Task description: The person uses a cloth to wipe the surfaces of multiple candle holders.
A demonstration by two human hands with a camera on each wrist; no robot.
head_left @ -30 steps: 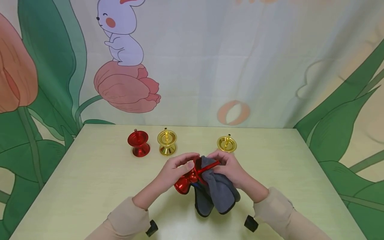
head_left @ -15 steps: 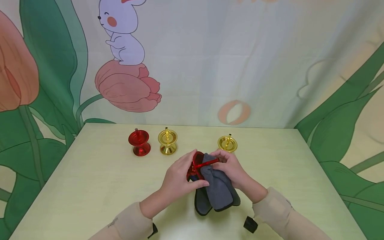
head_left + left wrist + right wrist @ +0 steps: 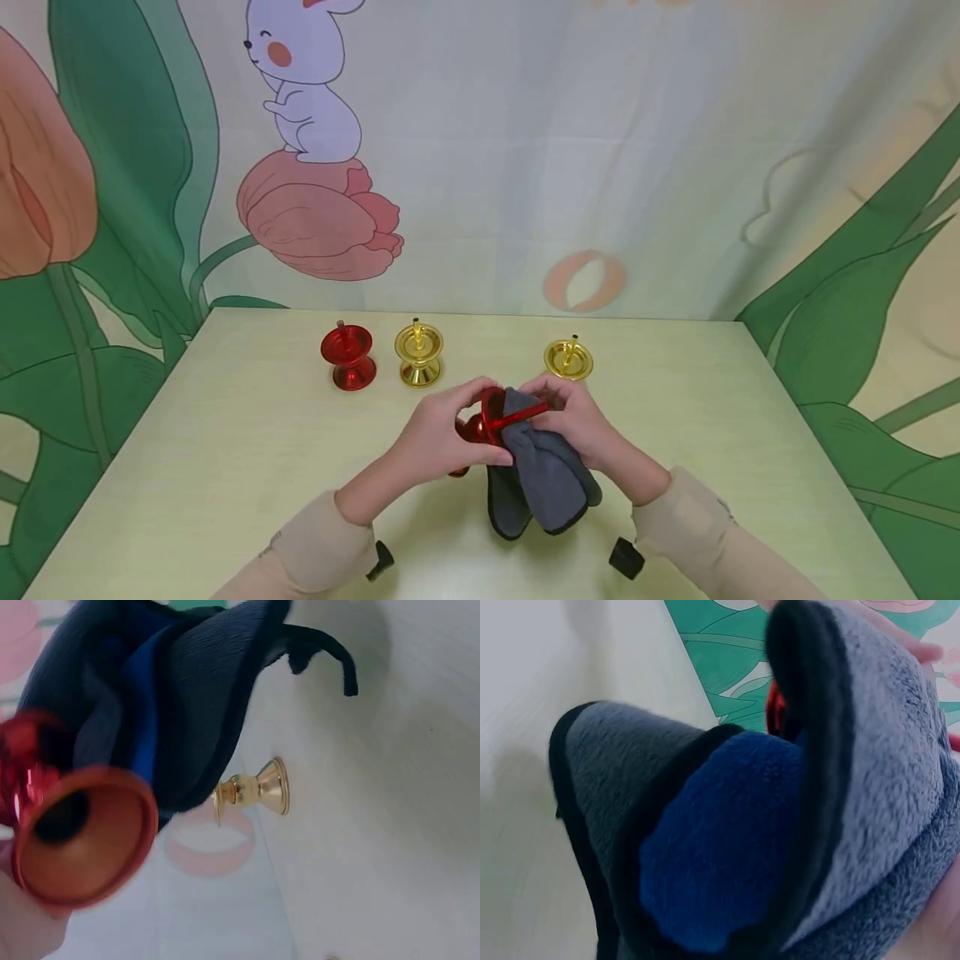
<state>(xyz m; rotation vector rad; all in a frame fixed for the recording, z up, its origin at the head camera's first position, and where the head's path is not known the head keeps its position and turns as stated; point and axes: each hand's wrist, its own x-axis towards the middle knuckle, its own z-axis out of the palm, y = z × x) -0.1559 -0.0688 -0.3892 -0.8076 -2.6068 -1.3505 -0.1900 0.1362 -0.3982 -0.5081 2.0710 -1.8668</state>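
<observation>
My left hand (image 3: 431,437) grips a shiny red candle holder (image 3: 491,423), tilted on its side, with its dish and thin central stem pointing right. In the left wrist view, its hollow flared foot (image 3: 142,855) faces the camera. My right hand (image 3: 573,417) pinches a grey cloth (image 3: 551,475) against the dish and the stem's end. Folds of the cloth hang below, with dark edging and a blue inner side (image 3: 720,832) in the right wrist view. The cloth and fingers hide part of the dish.
At the back left of the pale table (image 3: 225,467) stand another red candle holder (image 3: 350,354) and a gold one (image 3: 419,354). A second gold candle holder (image 3: 567,360) stands just beyond my right hand. A printed curtain (image 3: 480,167) hangs behind the table.
My left hand has shifted its grip around the red candle holder, first covering its foot, then drawing back a little to the left. The right hand and cloth have stayed nearly still.
</observation>
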